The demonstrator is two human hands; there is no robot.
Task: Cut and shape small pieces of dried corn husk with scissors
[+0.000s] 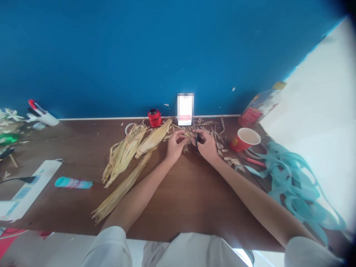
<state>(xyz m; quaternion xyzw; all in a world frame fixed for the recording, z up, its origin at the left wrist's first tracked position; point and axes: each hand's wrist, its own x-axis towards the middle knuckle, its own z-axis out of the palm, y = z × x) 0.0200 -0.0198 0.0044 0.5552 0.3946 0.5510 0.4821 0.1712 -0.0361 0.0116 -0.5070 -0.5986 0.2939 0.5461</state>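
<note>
Corn husks on table left of left hand, long axes diagonal, near-left to far-right. Right hand grips black-handled scissors, apparently aimed wallward. Left fingers bent in a pinch, can't tell on what. Forearms converge forward, fingertips close together

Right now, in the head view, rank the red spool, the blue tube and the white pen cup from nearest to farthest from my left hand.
From your left hand:
1. Red spool, just beyond it, leftward.
2. Blue tube, lying left.
3. White pen cup, far left, by the wall.
</note>
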